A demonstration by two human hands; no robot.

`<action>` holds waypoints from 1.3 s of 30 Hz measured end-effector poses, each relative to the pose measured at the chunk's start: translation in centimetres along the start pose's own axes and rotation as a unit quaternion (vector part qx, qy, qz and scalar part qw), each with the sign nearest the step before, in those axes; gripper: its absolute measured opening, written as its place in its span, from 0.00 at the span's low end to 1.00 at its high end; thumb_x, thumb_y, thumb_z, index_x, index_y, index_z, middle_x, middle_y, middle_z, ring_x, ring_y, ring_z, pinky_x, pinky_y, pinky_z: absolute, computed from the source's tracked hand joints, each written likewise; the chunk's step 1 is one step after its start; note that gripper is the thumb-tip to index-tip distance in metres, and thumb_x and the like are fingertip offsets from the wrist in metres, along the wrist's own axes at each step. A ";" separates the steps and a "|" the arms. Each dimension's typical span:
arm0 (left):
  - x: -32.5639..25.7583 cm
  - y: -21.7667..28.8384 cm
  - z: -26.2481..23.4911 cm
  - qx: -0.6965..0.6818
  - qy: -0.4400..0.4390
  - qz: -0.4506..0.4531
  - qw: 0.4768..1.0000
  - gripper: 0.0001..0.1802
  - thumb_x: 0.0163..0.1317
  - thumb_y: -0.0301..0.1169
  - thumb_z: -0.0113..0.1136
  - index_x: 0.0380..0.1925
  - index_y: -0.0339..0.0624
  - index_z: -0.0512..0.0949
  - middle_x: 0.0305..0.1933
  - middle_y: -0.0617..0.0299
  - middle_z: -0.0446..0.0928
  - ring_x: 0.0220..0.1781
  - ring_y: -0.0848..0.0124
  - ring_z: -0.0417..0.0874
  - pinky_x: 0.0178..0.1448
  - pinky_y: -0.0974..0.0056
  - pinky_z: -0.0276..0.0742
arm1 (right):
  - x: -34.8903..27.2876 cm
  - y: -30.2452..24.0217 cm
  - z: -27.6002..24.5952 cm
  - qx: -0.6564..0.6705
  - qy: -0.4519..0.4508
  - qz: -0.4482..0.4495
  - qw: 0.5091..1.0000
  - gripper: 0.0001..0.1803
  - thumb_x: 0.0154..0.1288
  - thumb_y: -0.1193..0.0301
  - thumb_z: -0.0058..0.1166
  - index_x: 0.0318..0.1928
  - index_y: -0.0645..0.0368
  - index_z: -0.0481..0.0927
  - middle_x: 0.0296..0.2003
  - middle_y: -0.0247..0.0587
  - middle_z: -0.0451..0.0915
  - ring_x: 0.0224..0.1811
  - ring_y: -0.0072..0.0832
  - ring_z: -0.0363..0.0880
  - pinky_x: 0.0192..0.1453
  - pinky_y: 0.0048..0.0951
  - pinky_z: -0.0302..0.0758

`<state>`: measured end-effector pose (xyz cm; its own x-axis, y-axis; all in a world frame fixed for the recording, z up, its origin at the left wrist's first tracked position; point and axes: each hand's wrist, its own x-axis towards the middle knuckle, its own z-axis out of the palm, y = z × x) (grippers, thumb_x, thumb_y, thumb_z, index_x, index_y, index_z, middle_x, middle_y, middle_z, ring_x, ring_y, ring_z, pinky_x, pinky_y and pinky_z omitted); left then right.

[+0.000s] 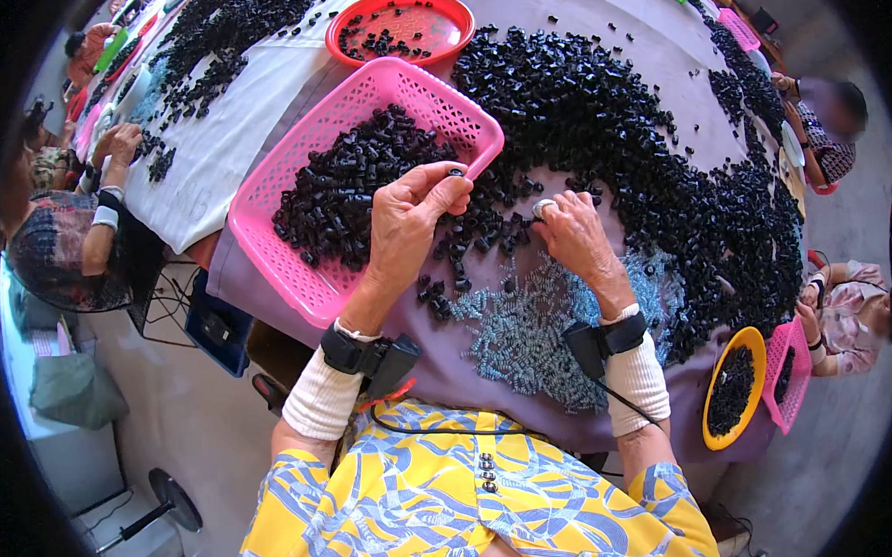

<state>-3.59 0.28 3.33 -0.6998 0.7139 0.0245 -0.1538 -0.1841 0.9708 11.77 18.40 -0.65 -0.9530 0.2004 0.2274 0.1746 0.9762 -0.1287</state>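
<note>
Head: piece (456, 172) in left hand (410, 207)

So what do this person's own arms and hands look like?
Both hands are gloveless, the right hand with a ring. Each forearm wears a white ribbed cuff, a black strap and box; a black cable crosses the right cuff. Sleeves are patterned yellow and blue.

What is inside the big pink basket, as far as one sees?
Black parts fill much of the basket. What lies beneath them cannot be seen; the left hand also covers part.
</note>
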 end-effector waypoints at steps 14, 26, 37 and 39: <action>-1.2 -0.8 5.3 -0.146 -0.100 -0.126 0.976 0.13 0.65 0.28 0.55 0.46 0.33 0.77 0.39 0.57 0.81 0.37 0.72 0.83 0.46 0.67 0.81 | -0.1 -3.6 -5.5 0.239 0.231 0.032 0.943 0.06 0.61 0.72 0.55 0.35 0.62 0.77 0.32 0.44 0.80 0.36 0.44 0.77 0.43 0.40 0.72; -1.3 -1.5 6.7 -0.130 -0.087 -0.087 0.984 0.12 0.64 0.27 0.56 0.45 0.32 0.77 0.39 0.57 0.81 0.35 0.74 0.83 0.42 0.70 0.81 | -0.9 -3.4 -5.9 0.185 0.223 0.011 0.957 0.03 0.59 0.76 0.53 0.32 0.63 0.75 0.27 0.46 0.76 0.32 0.43 0.75 0.46 0.41 0.68; -1.3 -1.0 6.9 -0.092 -0.102 -0.053 0.989 0.12 0.64 0.28 0.57 0.45 0.32 0.77 0.37 0.59 0.81 0.36 0.76 0.82 0.43 0.70 0.79 | -1.2 -4.1 -6.3 0.371 0.167 0.189 0.894 0.08 0.58 0.73 0.58 0.36 0.64 0.78 0.30 0.47 0.80 0.34 0.45 0.79 0.38 0.38 0.74; -1.2 -0.8 6.9 -0.088 -0.105 -0.056 0.989 0.12 0.64 0.28 0.57 0.45 0.33 0.77 0.37 0.59 0.81 0.36 0.75 0.82 0.43 0.70 0.79 | -1.2 -3.9 -6.2 0.371 0.185 0.183 0.891 0.08 0.58 0.72 0.58 0.36 0.64 0.78 0.31 0.47 0.80 0.34 0.45 0.79 0.38 0.38 0.74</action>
<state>2.18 4.28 4.18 -0.5144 0.8574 -0.0146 -0.3546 -0.1972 0.9140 13.79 14.86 5.56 -0.6947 0.6418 0.3249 0.1137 0.5440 -0.8314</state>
